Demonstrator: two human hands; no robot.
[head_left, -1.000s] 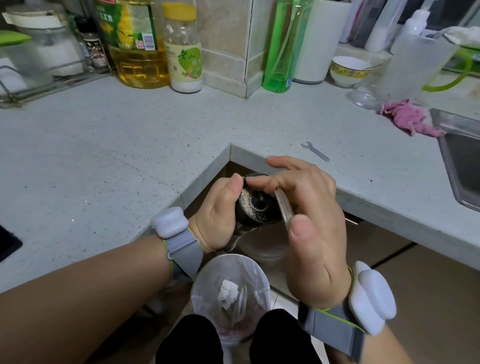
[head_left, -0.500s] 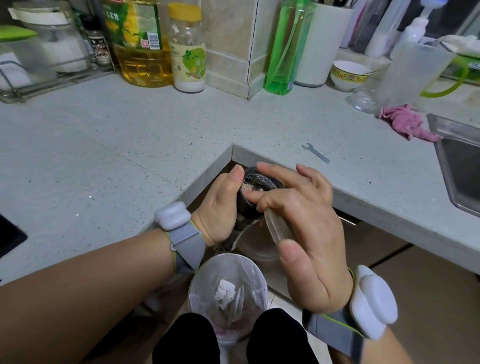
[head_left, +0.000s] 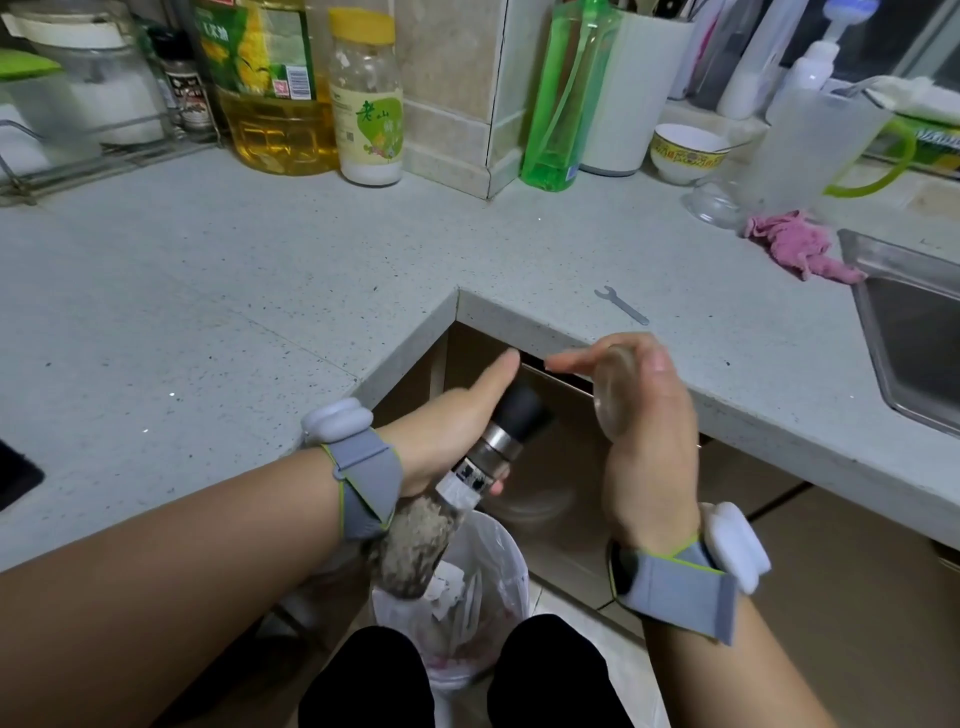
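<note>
Tilting across the middle of the frame, the pepper grinder is held in the left hand. Its fingers curl round the metal band and the label, and the thumb lies straight up alongside the black head. The grinder's long axis runs on a diagonal from lower left to upper right. The glass body, full of grey grains, hangs down and left over the lined bin on the floor. The black head points up and right, toward the front edge of the surface.

The right hand stands just to the right of that head with its palm turned toward it. It pinches a clear cap between the thumb above and the fingers in front. The cap is blurred, so I cannot tell which way its open side faces or how firm the pinch is. Cap and head are near but apart, the cap a little higher and further right.

From where I stand, the next move looks like bringing the cap and the head together. The cap lies almost on the grinder's own diagonal, so it has a short way to go, down and left along that line. The right hand is the nearer one for that; the left need only hold the tilt. The cap's mouth will have to square up to the slanted head, or it will catch on the rim.
</note>
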